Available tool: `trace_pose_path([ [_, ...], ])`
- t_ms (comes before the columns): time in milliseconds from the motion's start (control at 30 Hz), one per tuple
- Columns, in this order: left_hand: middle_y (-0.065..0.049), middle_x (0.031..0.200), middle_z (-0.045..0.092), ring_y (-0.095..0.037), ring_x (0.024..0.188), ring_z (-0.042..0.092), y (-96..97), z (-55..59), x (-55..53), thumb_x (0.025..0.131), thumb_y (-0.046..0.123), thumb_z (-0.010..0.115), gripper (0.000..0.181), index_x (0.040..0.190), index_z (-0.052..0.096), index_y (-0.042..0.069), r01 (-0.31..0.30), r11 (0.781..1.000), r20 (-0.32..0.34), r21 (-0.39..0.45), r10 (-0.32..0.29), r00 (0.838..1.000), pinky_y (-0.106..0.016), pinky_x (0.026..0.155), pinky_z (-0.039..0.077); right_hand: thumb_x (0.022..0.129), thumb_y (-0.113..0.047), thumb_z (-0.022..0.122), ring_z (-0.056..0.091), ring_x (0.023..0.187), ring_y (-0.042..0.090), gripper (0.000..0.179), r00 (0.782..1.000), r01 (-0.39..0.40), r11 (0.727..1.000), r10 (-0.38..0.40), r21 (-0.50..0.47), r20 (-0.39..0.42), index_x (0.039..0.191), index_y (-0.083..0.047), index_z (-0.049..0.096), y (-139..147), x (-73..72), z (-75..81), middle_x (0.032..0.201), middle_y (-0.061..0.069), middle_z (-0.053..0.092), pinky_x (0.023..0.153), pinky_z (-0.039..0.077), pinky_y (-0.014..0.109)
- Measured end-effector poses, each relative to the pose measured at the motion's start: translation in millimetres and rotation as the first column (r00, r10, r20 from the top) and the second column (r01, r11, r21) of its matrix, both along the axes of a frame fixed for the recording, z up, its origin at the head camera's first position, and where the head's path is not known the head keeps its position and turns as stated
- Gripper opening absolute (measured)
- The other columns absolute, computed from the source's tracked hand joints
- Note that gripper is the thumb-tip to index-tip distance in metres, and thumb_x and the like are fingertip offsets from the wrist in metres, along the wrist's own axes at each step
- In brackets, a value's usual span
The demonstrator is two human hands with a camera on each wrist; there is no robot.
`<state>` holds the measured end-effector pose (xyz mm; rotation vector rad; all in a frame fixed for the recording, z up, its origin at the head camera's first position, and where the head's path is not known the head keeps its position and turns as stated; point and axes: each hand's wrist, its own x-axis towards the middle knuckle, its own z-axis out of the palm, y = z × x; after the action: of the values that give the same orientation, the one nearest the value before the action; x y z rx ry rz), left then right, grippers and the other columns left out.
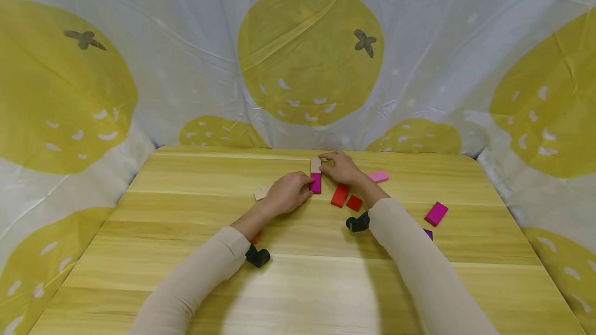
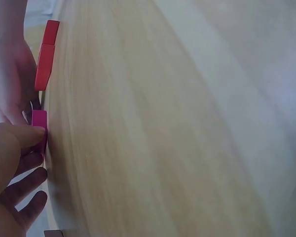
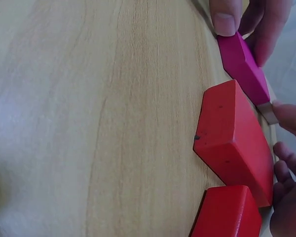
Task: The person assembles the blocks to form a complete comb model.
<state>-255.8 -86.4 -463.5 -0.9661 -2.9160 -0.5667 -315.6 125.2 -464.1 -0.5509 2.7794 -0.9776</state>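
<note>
A magenta block (image 1: 315, 185) and a plain wooden block (image 1: 315, 165) lie end to end near the table's far edge. My left hand (image 1: 288, 193) pinches the magenta block between thumb and fingers; its fingertips also show on that block in the right wrist view. At the wooden block, my right hand (image 1: 343, 168) has its thumb on the right side and a finger at the far end. The right wrist view shows the wooden block (image 3: 268, 113) meeting the magenta one. A red block (image 1: 340, 195) and a smaller red block (image 1: 354, 202) lie by the right wrist.
Another plain wooden block (image 1: 261, 193) is partly behind the left hand, and an orange-red block (image 1: 255, 238) peeks out beneath that wrist. To the right lie a pink block (image 1: 379, 176), a second magenta block (image 1: 436, 214) and a partly hidden purple block (image 1: 428, 233). Fruit-printed cloth (image 1: 311, 56) surrounds the table.
</note>
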Motion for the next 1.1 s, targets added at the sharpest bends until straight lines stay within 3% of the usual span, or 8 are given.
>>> trace_pose_path([
  [167,-0.010,0.122,0.068,-0.025,0.111,0.066,-2.2,0.7,0.8,0.097,0.022,0.076,0.037,0.129,0.071,0.005,0.001,1.000,-0.014,0.006,-0.001,1.000,-0.039,0.097,0.054,0.104,-0.023,0.061,0.046,0.133,0.044,0.052,1.000,0.004,0.998,-0.003,-0.056,0.009,0.152,-0.004,0.051,1,-0.4,-0.7,0.142,0.026,0.054,0.111,0.038,0.056],
  [300,-0.009,0.125,0.066,-0.025,0.113,0.065,-11.7,4.2,2.2,0.096,0.025,0.075,0.040,0.130,0.071,0.006,-0.039,0.998,-0.009,0.042,0.039,0.999,-0.040,0.097,0.054,0.103,-0.022,0.065,0.054,0.126,0.040,0.051,0.999,-0.039,0.992,0.041,-0.121,0.009,0.150,-0.006,0.055,3,2.5,0.4,0.139,0.023,0.058,0.105,0.045,0.054],
  [500,-0.008,0.128,0.065,-0.027,0.119,0.062,-42.8,12.7,3.6,0.096,0.025,0.073,0.040,0.131,0.070,0.005,-0.099,0.990,0.014,0.097,0.098,0.995,-0.044,0.101,0.051,0.099,-0.023,0.073,0.054,0.119,0.034,0.050,0.987,-0.162,0.980,0.160,-0.118,-0.025,0.146,-0.009,0.061,8,4.9,-1.3,0.132,0.017,0.060,0.098,0.047,0.050],
  [633,-0.012,0.129,0.065,-0.032,0.118,0.062,-66.3,14.7,2.7,0.096,0.021,0.073,0.042,0.131,0.069,0.001,-0.115,0.978,0.064,0.172,0.105,0.992,-0.047,0.100,0.051,0.096,-0.023,0.076,0.050,0.120,0.033,0.055,0.985,-0.148,0.976,0.160,-0.161,0.065,0.147,-0.013,0.060,11,7.4,-2.6,0.131,0.019,0.054,0.094,0.046,0.046],
  [833,-0.018,0.132,0.063,-0.037,0.115,0.061,-97.6,11.6,-2.2,0.096,0.016,0.072,0.047,0.137,0.063,-0.004,-0.052,0.958,0.175,0.281,0.002,0.985,-0.051,0.099,0.051,0.096,-0.024,0.077,0.046,0.129,0.035,0.057,0.981,-0.102,0.980,0.127,-0.170,0.144,0.149,-0.015,0.059,13,10.0,-4.3,0.136,0.019,0.052,0.104,0.045,0.051],
  [933,-0.019,0.134,0.062,-0.037,0.117,0.060,-110.1,11.0,-3.6,0.095,0.014,0.074,0.054,0.143,0.058,-0.003,-0.018,0.961,0.241,0.277,-0.051,0.969,-0.052,0.099,0.050,0.097,-0.028,0.076,0.045,0.126,0.035,0.057,0.982,-0.105,0.984,0.125,-0.144,0.142,0.150,-0.014,0.057,15,9.9,-3.9,0.135,0.018,0.050,0.104,0.043,0.052],
  [1100,-0.017,0.136,0.060,-0.034,0.119,0.059,-122.5,10.3,-4.8,0.091,0.011,0.080,0.063,0.148,0.054,0.000,0.012,0.972,0.309,0.234,-0.086,0.947,-0.049,0.094,0.052,0.098,-0.032,0.074,0.043,0.127,0.036,0.059,0.981,-0.097,0.986,0.118,-0.132,0.157,0.152,-0.016,0.055,17,8.5,-5.7,0.139,0.019,0.046,0.104,0.041,0.052],
])
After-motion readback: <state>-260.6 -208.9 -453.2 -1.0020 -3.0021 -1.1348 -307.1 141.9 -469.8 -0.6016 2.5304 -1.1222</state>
